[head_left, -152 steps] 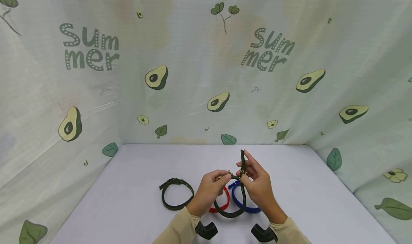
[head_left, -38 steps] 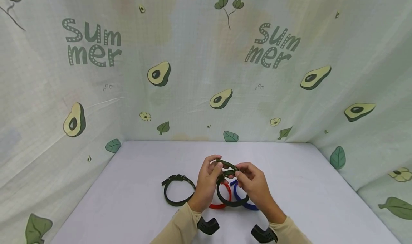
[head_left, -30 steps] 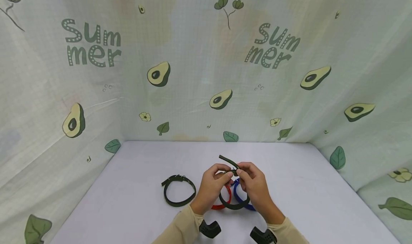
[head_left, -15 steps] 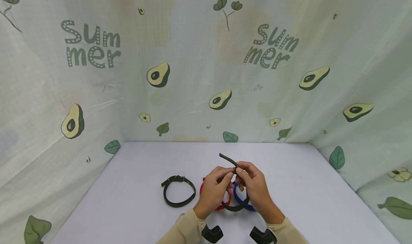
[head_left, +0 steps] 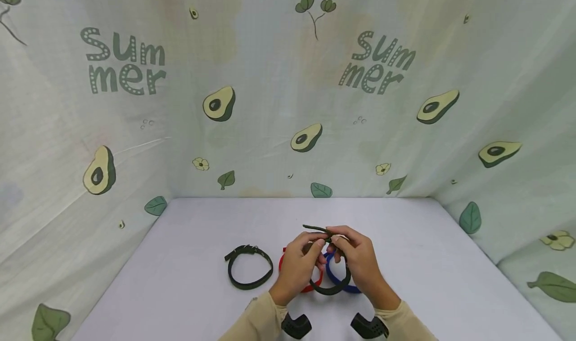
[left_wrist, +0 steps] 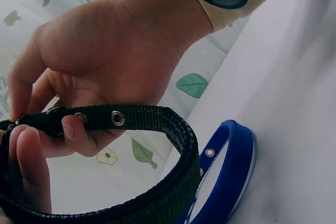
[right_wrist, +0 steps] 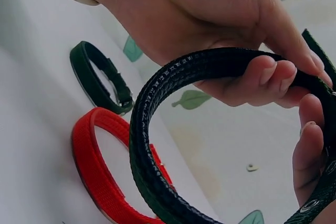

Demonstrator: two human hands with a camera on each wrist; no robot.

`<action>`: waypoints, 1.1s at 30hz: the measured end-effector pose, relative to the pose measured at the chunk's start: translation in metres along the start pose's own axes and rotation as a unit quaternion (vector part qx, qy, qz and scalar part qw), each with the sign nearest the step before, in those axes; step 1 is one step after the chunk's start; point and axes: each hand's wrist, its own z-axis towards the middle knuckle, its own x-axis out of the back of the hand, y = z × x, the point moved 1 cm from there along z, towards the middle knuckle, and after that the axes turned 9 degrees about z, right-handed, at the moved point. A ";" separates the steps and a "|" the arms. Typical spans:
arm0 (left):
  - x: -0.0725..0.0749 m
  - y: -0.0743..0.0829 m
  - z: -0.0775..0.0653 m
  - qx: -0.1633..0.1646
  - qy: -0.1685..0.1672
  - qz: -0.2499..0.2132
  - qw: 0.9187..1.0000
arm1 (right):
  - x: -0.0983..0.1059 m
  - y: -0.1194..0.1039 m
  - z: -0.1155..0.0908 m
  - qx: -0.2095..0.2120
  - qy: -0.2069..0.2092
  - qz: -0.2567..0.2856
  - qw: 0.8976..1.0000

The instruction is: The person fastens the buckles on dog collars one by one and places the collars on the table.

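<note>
Both hands hold one dark green webbing collar (head_left: 330,289) above the table, its loop hanging between them. My left hand (head_left: 297,263) pinches it near the joined ends, where fingers hide most of the metal fitting. My right hand (head_left: 360,258) grips the same stretch from the other side, thumb and fingers on the strap. The collar's free end sticks out to the left over the fingertips. In the left wrist view, metal-rimmed holes show on the collar (left_wrist: 144,116); the right wrist view shows the padded inner side of its band (right_wrist: 139,140).
Another dark green collar (head_left: 249,285), buckled into a ring, lies left on the white table (head_left: 180,291). A red collar (head_left: 320,277) and a blue collar (head_left: 353,288) lie behind the held loop, partly covered. A patterned cloth (head_left: 270,56) surrounds the table.
Five seconds ago the collar's end stood upright by the right hand; it then leaned left, and now lies flatter than half a second ago. The left hand has shifted slightly right since one second ago.
</note>
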 end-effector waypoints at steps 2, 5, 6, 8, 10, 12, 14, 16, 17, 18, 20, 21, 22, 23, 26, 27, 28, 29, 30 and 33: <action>0.001 0.001 0.000 0.009 -0.001 -0.024 1.000 | 0.000 -0.001 0.000 0.000 -0.004 -0.002 1.000; 0.003 0.002 0.001 0.021 -0.001 -0.053 0.998 | 0.000 -0.003 -0.001 -0.004 -0.002 -0.004 1.000; 0.003 0.002 0.001 0.024 -0.001 -0.057 0.998 | 0.000 -0.003 -0.001 -0.006 -0.001 -0.005 1.000; 0.004 0.003 0.002 0.027 0.001 -0.060 0.998 | 0.000 -0.003 -0.001 -0.010 0.002 -0.010 1.000; 0.005 0.003 0.003 0.027 -0.001 -0.054 0.998 | 0.000 -0.004 -0.001 -0.014 0.004 -0.012 1.000; 0.006 0.004 0.003 0.025 -0.002 -0.047 0.999 | 0.000 -0.004 -0.001 -0.018 0.003 -0.014 1.000; 0.007 0.004 0.003 0.023 -0.003 -0.041 0.999 | 0.000 -0.004 -0.001 -0.022 -0.002 -0.013 1.000; 0.008 0.004 0.004 0.021 -0.003 -0.039 0.999 | 0.001 -0.004 0.000 -0.028 -0.010 -0.012 0.999; 0.008 0.004 0.005 0.020 -0.003 -0.037 0.999 | 0.001 -0.004 0.000 -0.029 -0.014 -0.012 0.999; 0.008 0.004 0.005 0.018 -0.003 -0.035 0.999 | 0.002 -0.005 0.001 -0.030 -0.017 -0.013 0.999; 0.009 0.005 0.006 0.016 -0.002 -0.030 0.999 | 0.003 -0.005 0.002 -0.031 -0.024 -0.020 0.999; 0.009 0.005 0.006 0.015 -0.003 -0.029 0.999 | 0.004 -0.005 0.003 -0.031 -0.026 -0.023 0.999; 0.009 0.005 0.006 0.015 -0.004 -0.026 1.000 | 0.005 -0.005 0.004 -0.030 -0.028 -0.025 0.999; 0.009 0.005 0.006 0.015 -0.005 -0.023 1.000 | 0.005 -0.005 0.004 -0.028 -0.029 -0.026 0.999; 0.010 0.004 0.006 0.018 -0.012 -0.017 1.000 | 0.006 -0.006 0.003 -0.024 -0.033 -0.034 0.999; 0.010 0.004 0.006 0.018 -0.015 -0.012 1.000 | 0.006 -0.007 0.003 -0.021 -0.032 -0.040 0.998; 0.011 0.003 0.006 0.019 -0.017 -0.006 1.000 | 0.006 -0.007 0.003 -0.015 -0.032 -0.049 0.998; 0.011 0.002 0.006 0.020 -0.020 -0.001 1.000 | 0.006 -0.007 0.002 -0.009 -0.032 -0.057 0.998; 0.012 0.002 0.006 0.022 -0.021 0.004 1.000 | 0.006 -0.007 0.002 -0.001 -0.031 -0.064 0.997; 0.014 0.000 0.006 0.033 -0.023 0.015 0.999 | 0.006 -0.007 0.001 0.026 -0.041 -0.083 0.995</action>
